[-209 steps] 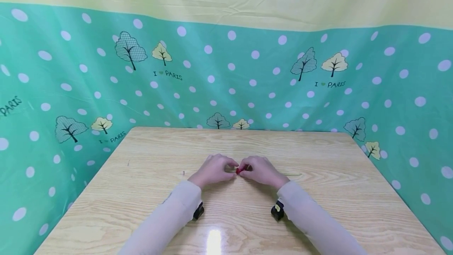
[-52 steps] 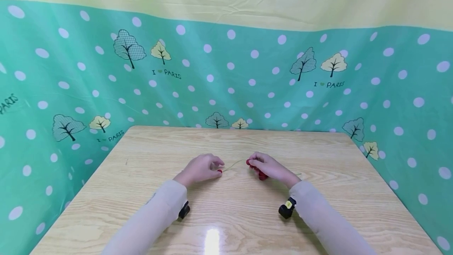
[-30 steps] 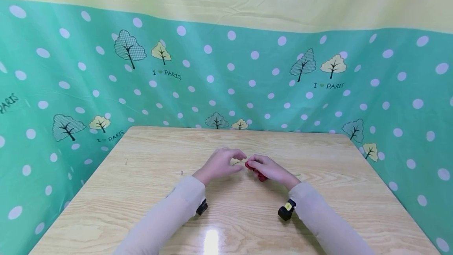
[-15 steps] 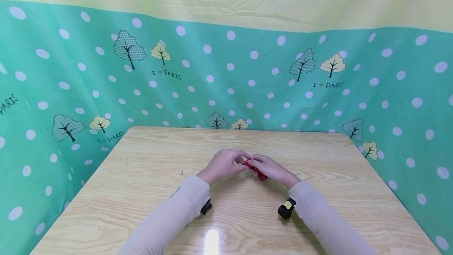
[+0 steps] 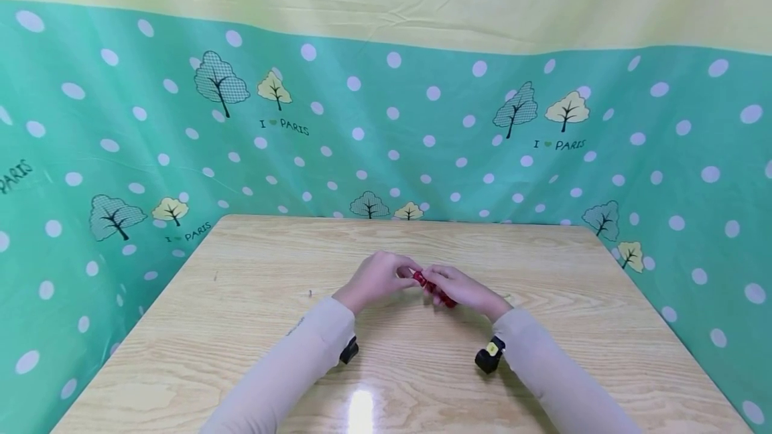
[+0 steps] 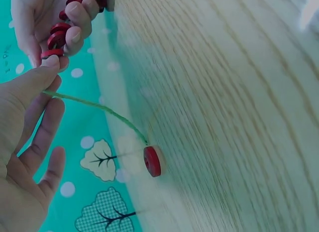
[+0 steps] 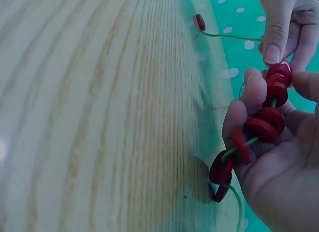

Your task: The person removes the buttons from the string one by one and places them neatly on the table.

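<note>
Several red buttons (image 7: 261, 130) are threaded on a green string (image 6: 94, 103). My right hand (image 5: 463, 287) holds this row, its fingers curled around the buttons, which partly hide inside the palm. At the row's left end, my left hand (image 5: 376, 278) pinches a red button (image 6: 51, 54) between thumb and finger, right up against the right fingertips. From there the string leaves the left hand and curves toward a single red button (image 6: 152, 161), which sits apart, close over the table. The string's other tail (image 7: 240, 207) hangs below the right hand.
The light wooden table (image 5: 253, 367) reaches back to a green dotted curtain (image 5: 422, 126). A tiny dark speck (image 5: 310, 293) lies left of the left hand. Black wrist cameras (image 5: 488, 355) hang under both sleeves.
From further left, where it held a button on the string, my left hand has moved right to meet the row at the right hand. The right hand has stayed nearly still.
</note>
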`<state>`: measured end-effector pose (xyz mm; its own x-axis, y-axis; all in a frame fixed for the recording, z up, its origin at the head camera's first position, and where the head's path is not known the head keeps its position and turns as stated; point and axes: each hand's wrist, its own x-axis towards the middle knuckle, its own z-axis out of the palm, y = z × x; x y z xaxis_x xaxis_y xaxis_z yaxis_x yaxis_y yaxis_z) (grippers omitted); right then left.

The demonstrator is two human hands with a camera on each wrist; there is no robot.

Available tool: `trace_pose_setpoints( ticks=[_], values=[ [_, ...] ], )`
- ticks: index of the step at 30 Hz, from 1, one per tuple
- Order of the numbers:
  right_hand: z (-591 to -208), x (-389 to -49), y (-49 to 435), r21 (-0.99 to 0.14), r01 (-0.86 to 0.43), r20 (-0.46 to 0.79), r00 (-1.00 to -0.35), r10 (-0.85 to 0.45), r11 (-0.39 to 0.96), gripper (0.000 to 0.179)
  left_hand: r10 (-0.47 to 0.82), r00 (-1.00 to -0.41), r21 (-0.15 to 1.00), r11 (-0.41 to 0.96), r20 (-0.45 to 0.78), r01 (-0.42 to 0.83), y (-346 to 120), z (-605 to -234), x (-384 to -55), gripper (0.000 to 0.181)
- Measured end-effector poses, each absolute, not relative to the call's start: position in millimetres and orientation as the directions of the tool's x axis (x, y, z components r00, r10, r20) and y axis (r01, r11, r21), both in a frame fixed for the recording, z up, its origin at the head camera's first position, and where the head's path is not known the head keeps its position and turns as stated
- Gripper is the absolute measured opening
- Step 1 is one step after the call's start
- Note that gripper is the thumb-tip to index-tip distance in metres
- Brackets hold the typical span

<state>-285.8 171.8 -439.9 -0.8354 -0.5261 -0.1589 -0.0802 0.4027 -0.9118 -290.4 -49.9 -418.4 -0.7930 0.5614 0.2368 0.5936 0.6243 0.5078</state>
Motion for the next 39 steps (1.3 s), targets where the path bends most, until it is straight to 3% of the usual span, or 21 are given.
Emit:
trace_pose_setpoints(
  ticks=[15,24,39],
  values=[
    [-437,-284,176,-0.893,-0.109,-0.151,-0.841,-0.52,0.436,0.033,0.546,-0.802,0.499,0.638,0.244,0.586,-55,-419,-292,0.025],
    [-440,-284,178,-0.892,-0.097,-0.156,-0.85,-0.502,0.441,0.037,0.538,-0.805,0.489,0.647,0.25,0.585,-58,-419,-293,0.024],
    [-440,-282,183,-0.885,-0.115,-0.141,-0.857,-0.496,0.45,0.038,0.504,-0.845,0.579,0.641,0.178,0.504,-69,-415,-292,0.028]
  ],
)
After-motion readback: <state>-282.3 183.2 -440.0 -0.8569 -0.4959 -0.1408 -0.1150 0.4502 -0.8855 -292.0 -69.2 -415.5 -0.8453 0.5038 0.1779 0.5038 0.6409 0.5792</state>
